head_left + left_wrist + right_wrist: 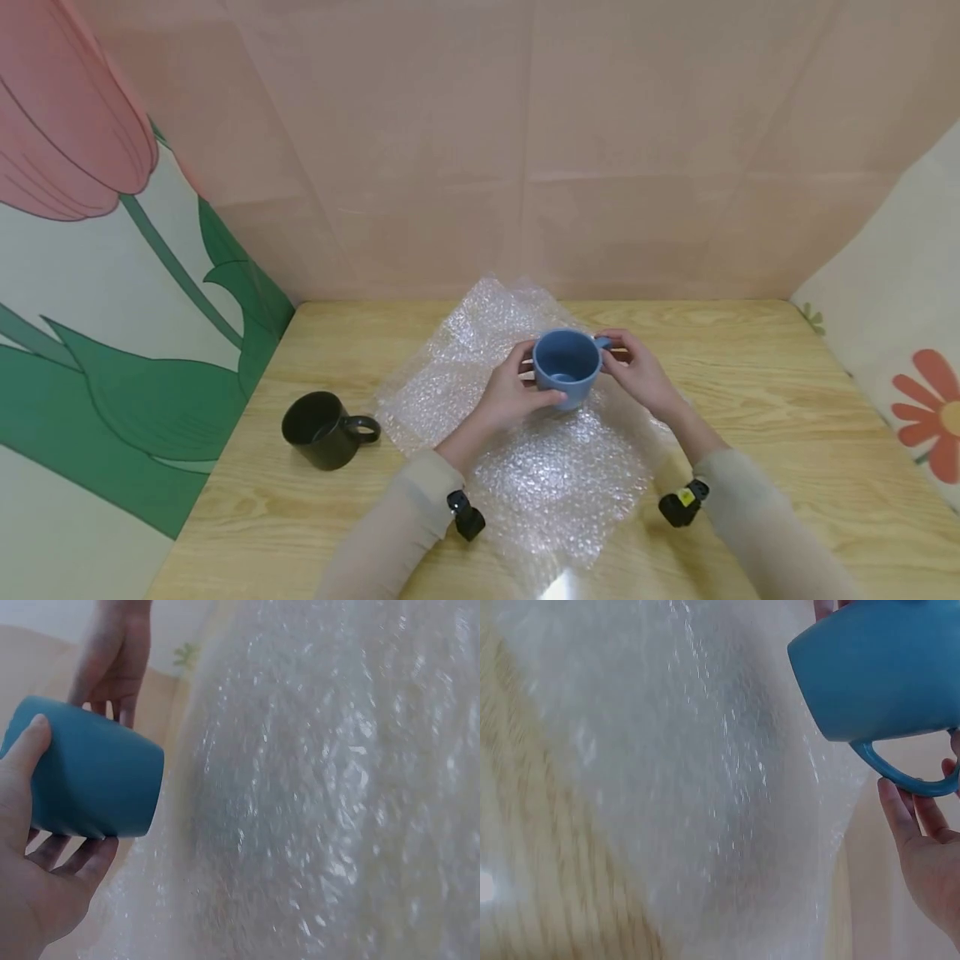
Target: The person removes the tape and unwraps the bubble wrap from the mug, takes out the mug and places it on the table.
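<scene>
A blue mug (567,367) is held between both hands over a sheet of bubble wrap (558,475). My left hand (512,388) grips the mug's body from the left, its thumb along the near side and the fingers around the far side. On the other side, my right hand (637,371) pinches the mug's handle (907,778). The right wrist view shows a gap between the mug's base and the bubble wrap (697,787). In the left wrist view the mug (94,769) appears tipped sideways, with the left thumb pressed on its wall.
To the left, a black mug (324,432) stands on the wooden table (757,392), its handle pointing right. The bubble wrap spreads over the table's middle, reaching the back edge by the pinkish wall (525,167). Flower-patterned panels (172,333) flank the table.
</scene>
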### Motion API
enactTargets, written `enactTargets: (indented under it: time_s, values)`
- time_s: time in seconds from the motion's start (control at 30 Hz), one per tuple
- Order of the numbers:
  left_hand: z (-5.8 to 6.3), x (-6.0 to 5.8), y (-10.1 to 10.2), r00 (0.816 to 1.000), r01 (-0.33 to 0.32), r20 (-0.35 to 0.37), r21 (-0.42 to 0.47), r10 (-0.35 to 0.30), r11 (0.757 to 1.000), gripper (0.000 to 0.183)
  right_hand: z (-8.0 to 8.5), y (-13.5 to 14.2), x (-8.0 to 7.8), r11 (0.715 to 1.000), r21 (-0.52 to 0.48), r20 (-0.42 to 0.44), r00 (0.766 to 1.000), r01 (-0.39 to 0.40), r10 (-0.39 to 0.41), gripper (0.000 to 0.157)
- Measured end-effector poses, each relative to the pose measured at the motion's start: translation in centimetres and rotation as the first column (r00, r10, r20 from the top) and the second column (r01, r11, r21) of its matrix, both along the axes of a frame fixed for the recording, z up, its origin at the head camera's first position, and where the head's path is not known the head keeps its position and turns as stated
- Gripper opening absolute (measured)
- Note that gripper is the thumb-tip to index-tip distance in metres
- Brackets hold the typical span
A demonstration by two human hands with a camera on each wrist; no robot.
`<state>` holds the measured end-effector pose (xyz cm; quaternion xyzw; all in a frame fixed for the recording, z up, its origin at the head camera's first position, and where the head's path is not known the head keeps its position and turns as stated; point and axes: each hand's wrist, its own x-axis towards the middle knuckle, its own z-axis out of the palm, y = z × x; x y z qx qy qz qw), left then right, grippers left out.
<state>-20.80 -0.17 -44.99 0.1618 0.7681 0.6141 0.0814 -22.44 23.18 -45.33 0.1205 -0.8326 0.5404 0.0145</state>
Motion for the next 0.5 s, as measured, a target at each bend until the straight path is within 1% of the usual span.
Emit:
enactTargets:
  time_s: [0.13, 0.37, 0.5]
  values:
    - [0.2, 0.0, 1.0, 1.000, 0.014, -0.001, -0.022, -0.014, 1.000, 0.080, 0.1, 1.2, 0.4, 1.000, -0.009, -0.029, 1.000, 0.010, -0.011, 0.037]
    - [0.7, 0.2, 2.9, 0.999, 0.044, -0.030, -0.008, -0.044, 0.999, 0.080, 0.6, 2.9, 1.4, 1.000, -0.014, -0.084, 0.996, 0.028, -0.029, 0.034]
    - [0.9, 0.3, 4.0, 0.998, 0.048, -0.040, -0.030, -0.049, 0.998, 0.080, 0.6, 4.0, 1.8, 0.999, -0.024, -0.107, 0.994, 0.034, -0.037, 0.033]
